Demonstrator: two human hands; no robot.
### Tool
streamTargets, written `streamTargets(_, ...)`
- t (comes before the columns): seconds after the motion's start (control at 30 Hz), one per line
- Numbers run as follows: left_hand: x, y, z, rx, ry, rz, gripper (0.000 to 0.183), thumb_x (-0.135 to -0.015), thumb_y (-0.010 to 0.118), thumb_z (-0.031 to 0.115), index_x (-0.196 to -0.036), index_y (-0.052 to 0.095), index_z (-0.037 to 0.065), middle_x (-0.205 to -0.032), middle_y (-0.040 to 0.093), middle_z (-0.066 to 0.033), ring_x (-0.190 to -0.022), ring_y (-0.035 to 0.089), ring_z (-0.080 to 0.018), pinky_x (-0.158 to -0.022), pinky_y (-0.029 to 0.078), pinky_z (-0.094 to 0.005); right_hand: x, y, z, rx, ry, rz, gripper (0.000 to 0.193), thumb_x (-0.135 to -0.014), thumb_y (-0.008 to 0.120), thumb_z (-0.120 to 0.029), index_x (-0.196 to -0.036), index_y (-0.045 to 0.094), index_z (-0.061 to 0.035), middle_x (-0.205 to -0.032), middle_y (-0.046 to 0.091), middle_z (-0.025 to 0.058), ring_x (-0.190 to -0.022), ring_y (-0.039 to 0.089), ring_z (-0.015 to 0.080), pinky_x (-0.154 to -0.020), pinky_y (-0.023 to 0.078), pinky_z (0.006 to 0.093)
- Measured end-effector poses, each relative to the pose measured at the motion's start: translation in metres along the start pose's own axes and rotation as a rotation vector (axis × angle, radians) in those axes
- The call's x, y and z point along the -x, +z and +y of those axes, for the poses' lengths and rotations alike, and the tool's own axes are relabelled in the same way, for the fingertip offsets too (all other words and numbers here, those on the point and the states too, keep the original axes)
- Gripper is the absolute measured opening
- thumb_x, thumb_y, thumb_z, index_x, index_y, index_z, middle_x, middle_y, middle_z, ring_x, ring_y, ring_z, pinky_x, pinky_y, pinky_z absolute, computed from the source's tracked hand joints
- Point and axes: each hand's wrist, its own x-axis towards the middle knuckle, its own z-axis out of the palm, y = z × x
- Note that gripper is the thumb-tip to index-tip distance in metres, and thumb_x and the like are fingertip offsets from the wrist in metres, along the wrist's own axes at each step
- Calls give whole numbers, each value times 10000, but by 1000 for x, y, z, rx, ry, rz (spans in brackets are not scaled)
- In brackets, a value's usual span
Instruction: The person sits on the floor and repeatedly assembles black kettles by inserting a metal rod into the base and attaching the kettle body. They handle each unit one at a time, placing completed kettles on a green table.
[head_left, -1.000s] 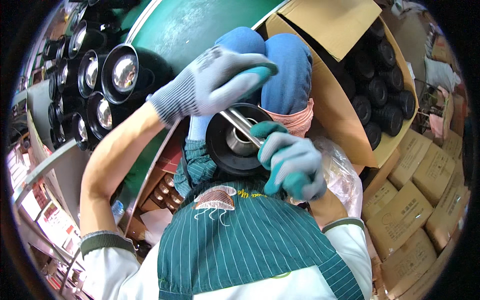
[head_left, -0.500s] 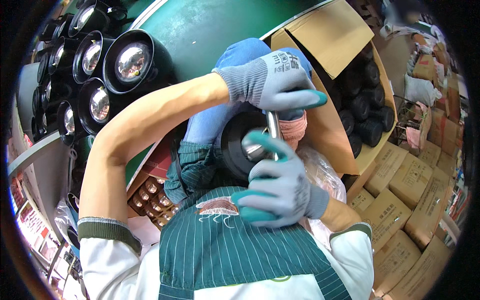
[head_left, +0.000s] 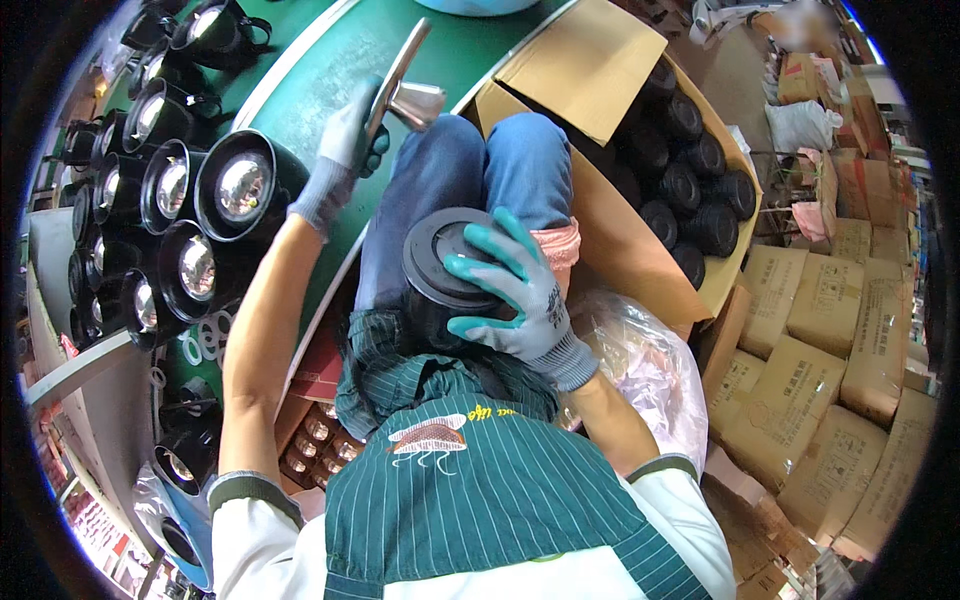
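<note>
My left hand (head_left: 347,140), in a grey-blue glove with teal fingers, is wrapped round a shiny T-shaped metal tool (head_left: 398,82), which it holds up over the green table, left of my knees. A black round container (head_left: 440,262) stands between my thighs, its flat ringed end facing up. My right hand (head_left: 520,295), gloved the same way, grips it from the right, fingers spread across the ringed end and thumb against its near side. The container's lower part is hidden by my apron and legs.
Black pots with mirror-like insides (head_left: 240,185) crowd the green table (head_left: 305,85) on the left. An open carton (head_left: 630,250) of black cylindrical parts stands right of my knees, beside clear plastic wrap (head_left: 650,370). Stacked cartons (head_left: 780,400) fill the right. Small shiny parts (head_left: 315,440) lie lower left.
The tool has come off the black container; my left hand has carried it up and left over the table. My right hand has moved from the tool onto the container's top.
</note>
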Motion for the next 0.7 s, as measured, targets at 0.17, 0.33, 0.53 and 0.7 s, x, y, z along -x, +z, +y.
streamTargets(0.17,-36,-3,-53,-714,334,289,505,-878,749,338,-1299,640,81,-974,761,-152,-880,732,-320,-790,561,-403,-9,-1,-8,-34,-160,22,593,-732,866,-399,-1239,724,-127,-1351,643,119,-1363,515,383,-1137,399,550)
streamTargets(0.33,-33,-6,-78,-935,297,368,852,-921,657,548,-1523,403,0,-1332,596,-315,-1235,599,-453,-1041,486,-517,-19,-35,-26,-66,-146,66,657,-687,912,-285,-1267,706,-55,-1347,673,132,-1317,579,387,-1139,426,515)
streamTargets(0.53,92,-19,-9,-683,924,104,770,-831,791,254,-1507,482,53,-1520,461,-275,-1395,465,-471,-1163,397,-500,-64,-90,2,-541,344,551,713,-954,665,-572,-1355,625,16,-1345,671,147,-1242,634,307,-1086,488,428)
streamTargets(0.7,124,-45,34,-684,1223,-70,999,-795,870,430,-1584,330,139,-1594,197,-423,-1411,367,-613,-1131,346,-681,-137,-47,76,-1551,613,420,473,-1103,482,-365,-1453,552,-54,-1394,641,108,-1239,634,253,-1067,531,427)
